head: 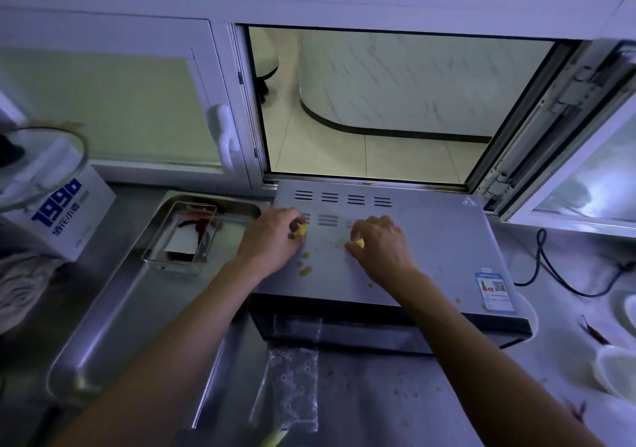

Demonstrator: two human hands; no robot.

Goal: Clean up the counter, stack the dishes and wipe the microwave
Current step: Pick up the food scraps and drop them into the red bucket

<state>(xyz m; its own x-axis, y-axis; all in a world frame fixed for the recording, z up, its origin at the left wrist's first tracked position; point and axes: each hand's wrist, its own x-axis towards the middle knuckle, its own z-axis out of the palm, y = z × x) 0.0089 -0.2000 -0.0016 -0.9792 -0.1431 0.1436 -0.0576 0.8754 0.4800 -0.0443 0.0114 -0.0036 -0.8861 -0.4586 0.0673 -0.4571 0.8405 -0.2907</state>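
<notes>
A grey microwave stands on the steel counter below an open window. Both hands rest on its top panel. My left hand pinches a small yellow food scrap near the vent slots. My right hand pinches another yellow scrap in its curled fingers. Several yellow crumbs lie on the panel between and below the hands. A glass dish with dark red residue sits in a steel tray left of the microwave.
A white box with blue print carries a glass lid at the left, above a bundled cloth. White bowls stand at the right edge. A black cable runs behind the microwave. Clear plastic wrap lies on the counter in front.
</notes>
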